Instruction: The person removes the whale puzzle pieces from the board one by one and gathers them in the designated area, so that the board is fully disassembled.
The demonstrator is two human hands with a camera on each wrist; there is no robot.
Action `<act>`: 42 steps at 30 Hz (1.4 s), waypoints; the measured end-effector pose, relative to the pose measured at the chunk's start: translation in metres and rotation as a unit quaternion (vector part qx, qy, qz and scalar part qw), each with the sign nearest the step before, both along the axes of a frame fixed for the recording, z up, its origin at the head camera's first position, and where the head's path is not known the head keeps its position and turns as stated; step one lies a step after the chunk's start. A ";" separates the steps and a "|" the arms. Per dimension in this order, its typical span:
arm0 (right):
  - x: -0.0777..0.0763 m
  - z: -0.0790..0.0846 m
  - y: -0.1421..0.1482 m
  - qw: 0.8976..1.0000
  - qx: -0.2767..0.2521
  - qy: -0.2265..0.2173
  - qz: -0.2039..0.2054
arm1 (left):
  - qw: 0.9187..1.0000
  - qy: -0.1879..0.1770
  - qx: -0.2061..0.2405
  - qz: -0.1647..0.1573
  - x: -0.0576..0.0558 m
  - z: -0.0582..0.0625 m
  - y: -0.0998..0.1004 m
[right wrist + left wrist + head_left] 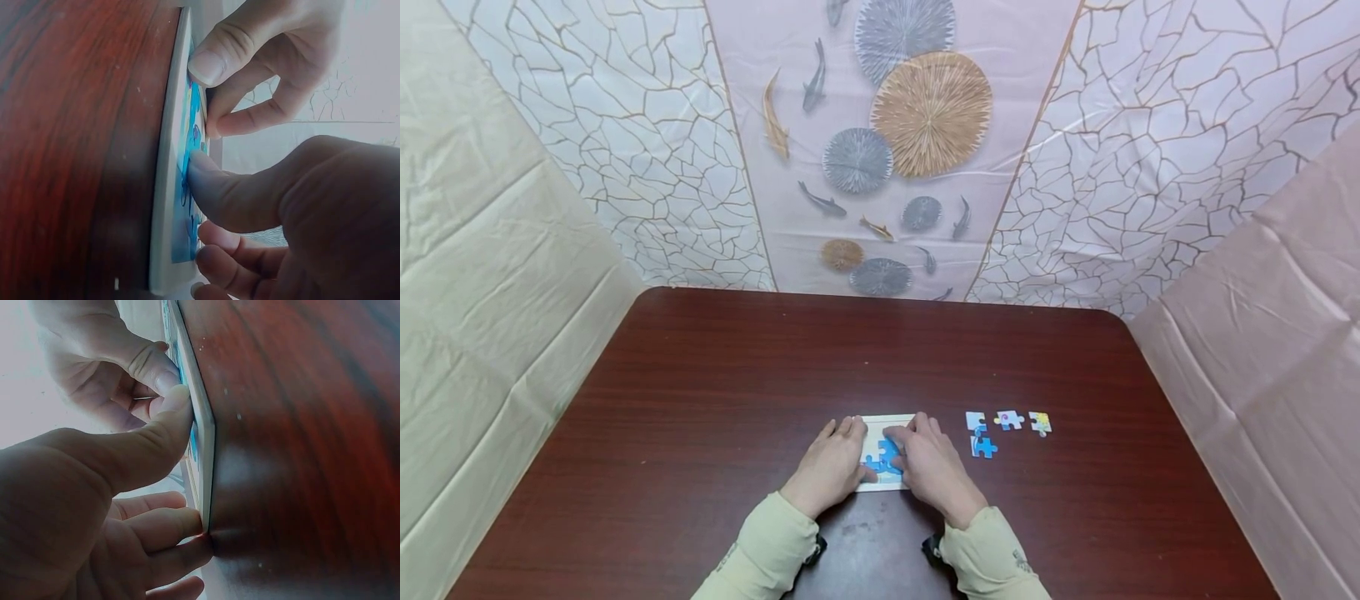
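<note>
A shallow white puzzle tray (887,487) lies on the table with blue jigsaw pieces (871,463) in its near part. My left hand (829,467) holds the tray's left side, its thumb (169,419) over the near rim and its fingers at the outer edge. From the right, my right hand (934,468) reaches over the tray. Its thumb (215,181) presses on a blue puzzle piece (889,452) and its bent fingers touch down farther along, partly hiding that piece. Both thumbs sit low on the picture, close together.
Right of the tray lie several loose puzzle pieces: a white-and-blue one (975,420), a blue one (982,447), a pink-and-white one (1009,419) and a yellow one (1040,422). The dark red-brown table (700,400) meets patterned cloth (880,233) at its back edge.
</note>
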State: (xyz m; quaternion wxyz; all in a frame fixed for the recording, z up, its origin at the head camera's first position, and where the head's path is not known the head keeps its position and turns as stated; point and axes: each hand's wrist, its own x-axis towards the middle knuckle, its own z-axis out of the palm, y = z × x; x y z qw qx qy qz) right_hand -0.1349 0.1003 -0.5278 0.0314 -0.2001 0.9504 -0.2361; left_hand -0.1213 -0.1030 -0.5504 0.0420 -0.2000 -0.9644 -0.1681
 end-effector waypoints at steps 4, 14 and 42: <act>-0.002 -0.010 0.001 1.000 -0.028 0.005 -0.012 | 1.000 0.001 0.001 0.000 0.001 0.001 0.000; 0.012 0.041 -0.009 0.999 0.005 -0.031 -0.011 | 1.000 -0.008 0.001 0.004 0.002 0.003 0.000; -0.003 0.002 -0.001 0.999 -0.031 -0.025 -0.005 | 1.000 0.017 -0.008 0.005 0.000 -0.003 0.000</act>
